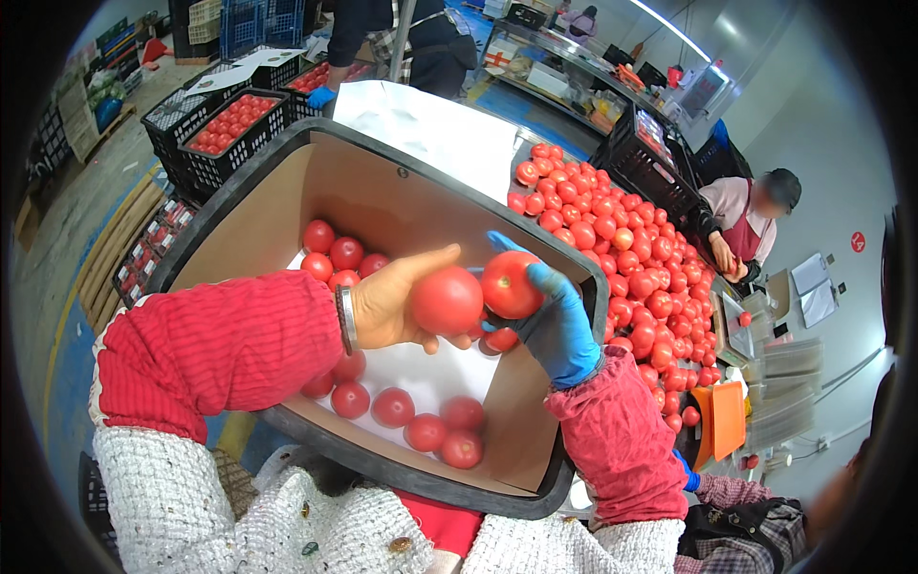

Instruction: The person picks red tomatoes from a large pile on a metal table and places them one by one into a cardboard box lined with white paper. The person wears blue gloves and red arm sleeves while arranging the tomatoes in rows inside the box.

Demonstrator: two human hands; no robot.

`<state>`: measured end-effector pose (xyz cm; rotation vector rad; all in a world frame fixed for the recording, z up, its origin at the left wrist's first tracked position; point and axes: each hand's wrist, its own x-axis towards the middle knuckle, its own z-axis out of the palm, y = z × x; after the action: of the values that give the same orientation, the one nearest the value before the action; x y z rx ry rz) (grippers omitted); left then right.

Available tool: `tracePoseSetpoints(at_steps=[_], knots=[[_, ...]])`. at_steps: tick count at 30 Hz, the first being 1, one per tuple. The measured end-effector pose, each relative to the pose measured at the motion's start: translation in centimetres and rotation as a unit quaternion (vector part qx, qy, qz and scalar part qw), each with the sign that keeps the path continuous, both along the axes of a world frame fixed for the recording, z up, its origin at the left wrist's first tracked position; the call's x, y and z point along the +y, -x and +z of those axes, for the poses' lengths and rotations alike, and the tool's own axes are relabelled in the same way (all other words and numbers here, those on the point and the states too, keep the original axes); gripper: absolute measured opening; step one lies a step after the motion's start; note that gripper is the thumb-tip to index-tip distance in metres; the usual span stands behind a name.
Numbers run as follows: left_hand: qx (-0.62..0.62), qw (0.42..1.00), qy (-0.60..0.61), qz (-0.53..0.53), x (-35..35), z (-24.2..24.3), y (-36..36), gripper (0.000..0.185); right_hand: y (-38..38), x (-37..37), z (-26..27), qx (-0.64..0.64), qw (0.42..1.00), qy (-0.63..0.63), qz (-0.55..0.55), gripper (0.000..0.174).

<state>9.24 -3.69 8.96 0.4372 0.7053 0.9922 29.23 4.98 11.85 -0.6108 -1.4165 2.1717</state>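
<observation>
Bare except for bracelets at the wrist, my left hand (384, 301) cups one red tomato (447, 300). My right hand (556, 326), in a blue glove, grips another tomato (512, 285) right beside it. Both hands are above a black plastic crate (312, 133) lined with brown cardboard (430, 186). Several tomatoes lie in the crate on white paper (423, 369), grouped at its far left and along the near side. One more tomato (501, 339) shows low, partly hidden behind my right hand.
Loose tomatoes (645, 280) are heaped on the table to the right. A white sheet (423, 133) lies beyond the crate. Black crates of tomatoes (233, 123) stand at the left. An orange container (728, 420) is at the right, near a co-worker (753, 531); other people work farther off.
</observation>
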Motion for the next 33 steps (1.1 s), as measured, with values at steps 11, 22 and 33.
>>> tracePoseSetpoints(at_steps=[11, 22, 33], knots=[[-0.006, 0.999, 0.030, 0.029, -0.1, 0.1, -0.2, 0.041, 0.1, 0.6, -0.2, 0.036, 0.992, 0.120, 0.020, 0.069], [0.032, 0.981, -0.109, 0.157, 0.1, -0.2, 0.4, 0.041, 0.3, -0.2, 0.3, -0.112, 0.991, 0.033, 0.072, 0.053], [0.368, 0.795, -0.456, 0.156, -1.4, 1.6, -1.1, 0.078, 0.2, -0.6, 0.8, -0.028, 0.981, 0.027, 0.190, 0.066]])
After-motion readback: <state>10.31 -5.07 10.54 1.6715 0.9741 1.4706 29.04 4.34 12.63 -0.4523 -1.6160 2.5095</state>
